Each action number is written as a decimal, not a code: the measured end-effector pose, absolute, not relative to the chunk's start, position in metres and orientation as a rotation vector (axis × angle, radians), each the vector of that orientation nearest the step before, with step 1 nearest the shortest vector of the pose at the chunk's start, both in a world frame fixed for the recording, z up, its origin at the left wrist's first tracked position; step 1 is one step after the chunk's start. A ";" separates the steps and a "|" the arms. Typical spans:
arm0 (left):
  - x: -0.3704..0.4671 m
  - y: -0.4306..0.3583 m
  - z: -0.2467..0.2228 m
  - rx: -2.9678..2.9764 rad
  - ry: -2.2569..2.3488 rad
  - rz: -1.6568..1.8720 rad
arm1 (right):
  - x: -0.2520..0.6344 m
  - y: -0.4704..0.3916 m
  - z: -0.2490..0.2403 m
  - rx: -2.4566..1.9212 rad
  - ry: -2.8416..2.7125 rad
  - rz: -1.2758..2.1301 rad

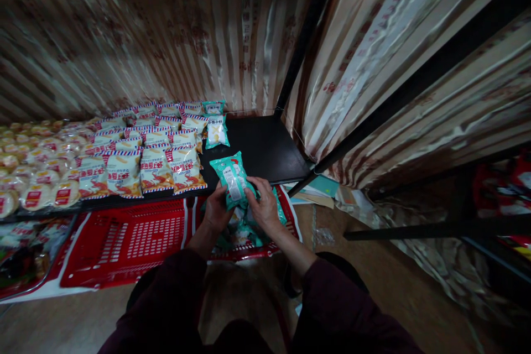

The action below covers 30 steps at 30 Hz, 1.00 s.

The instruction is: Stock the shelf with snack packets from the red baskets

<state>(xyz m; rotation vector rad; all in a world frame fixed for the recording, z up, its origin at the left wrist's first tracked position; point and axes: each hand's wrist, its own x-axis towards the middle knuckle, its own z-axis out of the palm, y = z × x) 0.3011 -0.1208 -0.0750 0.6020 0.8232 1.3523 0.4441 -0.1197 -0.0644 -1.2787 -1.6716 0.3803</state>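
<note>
Between my two hands is a teal snack bag [233,177], its printed back with a white label facing up. My left hand [218,211] grips its lower left edge. My right hand [264,204] holds the right side, thumb lying on the front. Below the hands, more teal bags [244,235] fill a red basket [295,227], partly hidden by my hands. Ahead, on the black shelf [265,146], a teal bag [216,131] lies in front of another at the back. To its left stand rows of white and orange snack bags [155,168].
Wrapped round pastries [50,177] cover the shelf's left part. A red basket [145,232] stands below the shelf beside the filled one. Black metal posts [309,38] rise at the right, with striped plastic sheeting [166,27] behind. Papers [319,191] lie by the shelf's right corner.
</note>
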 end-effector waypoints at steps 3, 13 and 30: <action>0.303 -0.117 -0.068 0.524 0.706 1.262 | 0.446 -0.117 -0.065 -1.308 -1.710 0.286; 0.307 -0.113 -0.056 0.376 0.524 1.294 | 0.442 -0.114 -0.060 -1.230 -1.752 0.211; 0.307 -0.116 -0.042 0.479 0.597 1.318 | 0.444 -0.123 -0.061 -1.115 -1.794 0.551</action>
